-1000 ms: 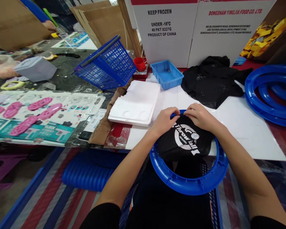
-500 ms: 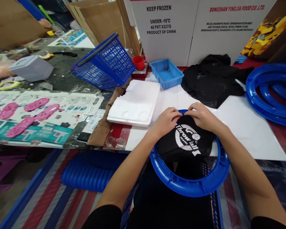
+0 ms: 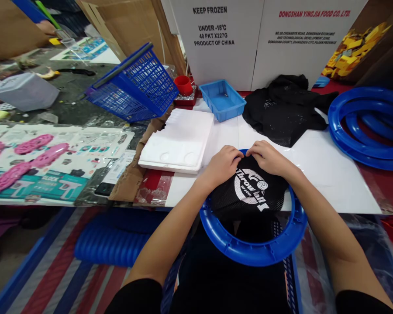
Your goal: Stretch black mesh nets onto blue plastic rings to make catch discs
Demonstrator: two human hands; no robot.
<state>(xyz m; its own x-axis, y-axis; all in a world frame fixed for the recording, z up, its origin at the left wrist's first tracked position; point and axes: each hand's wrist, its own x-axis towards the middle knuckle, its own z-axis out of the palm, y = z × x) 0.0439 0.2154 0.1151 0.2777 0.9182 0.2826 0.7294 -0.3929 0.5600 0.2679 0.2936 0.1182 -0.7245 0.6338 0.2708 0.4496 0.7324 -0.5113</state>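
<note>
A blue plastic ring [image 3: 257, 253] leans from the table edge toward my lap, its far rim between my two hands. Black mesh fabric [image 3: 222, 203] with a white "Throw ball" print hangs across its opening. My left hand [image 3: 225, 163] pinches the fabric's top edge against the rim on the left. Close beside it, my right hand [image 3: 265, 157] pinches the same edge on the right. The fingertips of both hands nearly meet, and they partly hide the rim. More black mesh pieces [image 3: 278, 113] lie heaped farther back on the table.
Several blue rings [image 3: 339, 131] are stacked at the right. A white foam block [image 3: 177, 139], a light blue tray [image 3: 221, 102] and a tilted blue basket [image 3: 134, 85] stand to the left and behind. Pink parts [image 3: 34, 144] lie on printed card. White cartons [image 3: 229, 61] close off the back.
The view has shifted slightly, so most things sit a little farther left. Both hands keep pinching the fabric at the ring's far rim; the fingers have barely moved.
</note>
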